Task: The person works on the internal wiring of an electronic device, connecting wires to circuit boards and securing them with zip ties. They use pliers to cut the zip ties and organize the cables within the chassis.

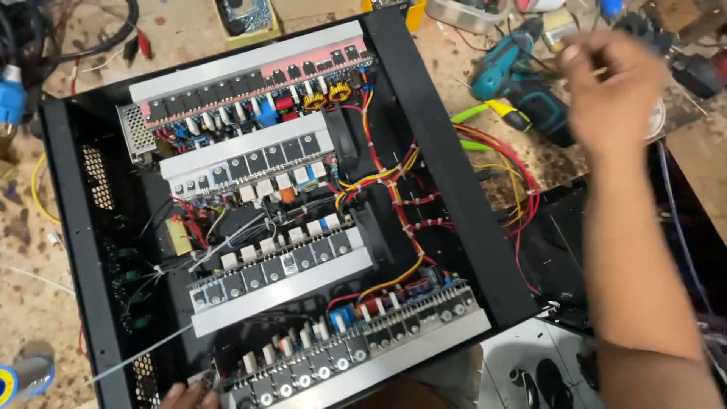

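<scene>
An open black amplifier chassis [447, 174] lies on the workbench, filled with circuit boards, silver heatsink bars [280, 288] and red and yellow wire bundles [394, 189]. My right hand [609, 87] is raised and blurred at the upper right, beyond the chassis and above a teal cordless drill [522, 87]; I cannot tell whether it holds anything. Only the fingertips of my left hand [185, 395] show at the bottom edge, touching the near corner of the chassis by the lowest heatsink.
A worn wooden bench [30, 250] carries black cables at the top left, green-handled pliers [477, 113] by the drill, loose red wires [522, 189] trailing off the chassis's right side, and a white panel with holes [530, 363] at the bottom right.
</scene>
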